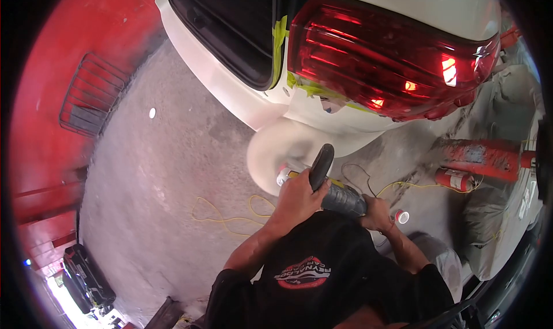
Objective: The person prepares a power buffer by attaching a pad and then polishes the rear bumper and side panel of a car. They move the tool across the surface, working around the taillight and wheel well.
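Observation:
I hold a rotary polisher (342, 199) low behind a white car. My left hand (299, 198) is closed around its front, by the black loop handle (322, 165). My right hand (377, 214) is wrapped around the rear end of the black body. The round white pad (268, 156) is blurred, as if spinning, and lies against or just in front of the white bumper (253, 107); contact is hard to tell. Above it is a red tail light (386, 52), edged with yellow-green masking tape (280, 38).
A yellow cord (222, 218) trails over the concrete floor (167, 168). A small cup (401, 216) is near my right hand. At right are a red cylinder (455, 179), a red metal beam (478, 156) and sheeted items (489, 214). A wire rack (92, 96) stands by the red wall (52, 70).

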A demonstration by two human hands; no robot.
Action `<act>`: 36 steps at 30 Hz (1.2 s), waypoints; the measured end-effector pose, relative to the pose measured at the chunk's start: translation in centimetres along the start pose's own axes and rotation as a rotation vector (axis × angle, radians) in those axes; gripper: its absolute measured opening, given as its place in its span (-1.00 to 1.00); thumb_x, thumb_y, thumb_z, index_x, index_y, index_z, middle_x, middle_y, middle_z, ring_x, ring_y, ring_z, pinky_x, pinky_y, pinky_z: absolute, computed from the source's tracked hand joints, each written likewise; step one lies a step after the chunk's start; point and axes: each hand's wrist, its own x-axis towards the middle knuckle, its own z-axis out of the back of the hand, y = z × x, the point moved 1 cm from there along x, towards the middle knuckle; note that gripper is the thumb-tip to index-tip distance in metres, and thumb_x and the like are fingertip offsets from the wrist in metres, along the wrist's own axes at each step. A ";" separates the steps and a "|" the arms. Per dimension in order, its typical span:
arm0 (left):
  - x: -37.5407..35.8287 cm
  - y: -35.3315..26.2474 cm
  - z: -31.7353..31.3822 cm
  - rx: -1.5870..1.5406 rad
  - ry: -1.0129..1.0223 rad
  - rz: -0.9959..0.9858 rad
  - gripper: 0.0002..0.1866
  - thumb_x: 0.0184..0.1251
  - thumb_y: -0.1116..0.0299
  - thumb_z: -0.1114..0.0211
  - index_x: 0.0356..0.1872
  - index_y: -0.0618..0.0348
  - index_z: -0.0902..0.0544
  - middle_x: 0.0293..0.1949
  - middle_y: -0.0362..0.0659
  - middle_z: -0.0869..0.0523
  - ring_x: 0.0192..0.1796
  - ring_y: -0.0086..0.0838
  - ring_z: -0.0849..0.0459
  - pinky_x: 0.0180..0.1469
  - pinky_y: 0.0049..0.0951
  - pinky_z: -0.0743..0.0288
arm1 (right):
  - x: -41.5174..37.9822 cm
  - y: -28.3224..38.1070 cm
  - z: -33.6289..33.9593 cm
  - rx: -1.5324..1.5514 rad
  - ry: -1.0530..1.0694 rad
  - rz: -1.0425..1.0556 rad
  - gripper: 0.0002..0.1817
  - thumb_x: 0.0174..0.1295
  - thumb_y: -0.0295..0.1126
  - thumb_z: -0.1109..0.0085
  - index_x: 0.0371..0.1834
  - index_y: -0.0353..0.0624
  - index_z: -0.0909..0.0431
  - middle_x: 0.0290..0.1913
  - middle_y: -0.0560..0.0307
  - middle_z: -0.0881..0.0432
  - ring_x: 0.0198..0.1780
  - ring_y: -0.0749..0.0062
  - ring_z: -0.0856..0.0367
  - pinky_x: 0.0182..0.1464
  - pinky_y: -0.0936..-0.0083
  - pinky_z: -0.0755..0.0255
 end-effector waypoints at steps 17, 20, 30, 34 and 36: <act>1.5 3.7 2.6 0.189 0.045 0.074 -0.60 0.41 0.07 -0.36 -0.13 0.29 -0.69 -0.44 0.01 -0.74 -0.25 -0.02 -0.75 0.23 -0.13 -0.39 | 2.3 1.1 -4.9 0.177 0.164 0.029 -0.55 -0.14 -0.19 -0.30 -0.15 -0.18 -0.68 -0.28 -0.30 -0.72 -0.11 -0.27 -0.70 0.00 -0.02 -0.57; 1.5 3.7 3.2 0.233 0.034 0.063 -0.60 0.41 0.07 -0.36 -0.14 0.30 -0.69 -0.44 0.01 -0.73 -0.26 -0.06 -0.75 0.20 -0.14 -0.40 | 2.3 1.4 -5.7 0.161 0.149 0.030 -0.55 -0.15 -0.17 -0.31 -0.17 -0.18 -0.68 -0.27 -0.29 -0.73 -0.12 -0.28 -0.70 -0.01 -0.04 -0.56; -0.6 2.2 3.4 0.123 -0.124 -0.088 -0.63 0.37 0.17 -0.45 -0.21 0.37 -0.67 -0.52 0.04 -0.70 -0.44 -0.19 -0.75 -0.36 -0.24 -0.55 | 1.0 3.6 -1.4 0.017 -0.065 0.019 -0.49 -0.18 -0.21 -0.39 -0.08 -0.16 -0.64 -0.28 -0.18 -0.73 -0.17 -0.18 -0.72 -0.10 0.00 -0.58; -2.3 1.1 4.2 0.035 -0.198 -0.104 -0.63 0.33 0.14 -0.48 -0.29 0.32 -0.65 -0.62 0.05 -0.65 -0.53 -0.04 -0.74 -0.45 -0.21 -0.53 | 0.9 4.9 0.9 -0.056 -0.240 0.120 -0.43 -0.25 -0.26 -0.42 -0.04 -0.14 -0.62 -0.25 -0.09 -0.71 -0.15 -0.10 -0.71 -0.09 0.06 -0.58; -3.7 0.5 4.8 0.026 -0.231 -0.142 -0.64 0.32 0.15 -0.49 -0.30 0.30 -0.66 -0.63 0.02 -0.64 -0.55 -0.08 -0.73 -0.46 -0.24 -0.53 | 1.0 5.4 2.4 -0.092 -0.262 0.157 -0.38 -0.30 -0.26 -0.43 -0.01 -0.14 -0.62 -0.22 -0.07 -0.71 -0.13 -0.08 -0.70 -0.07 0.08 -0.58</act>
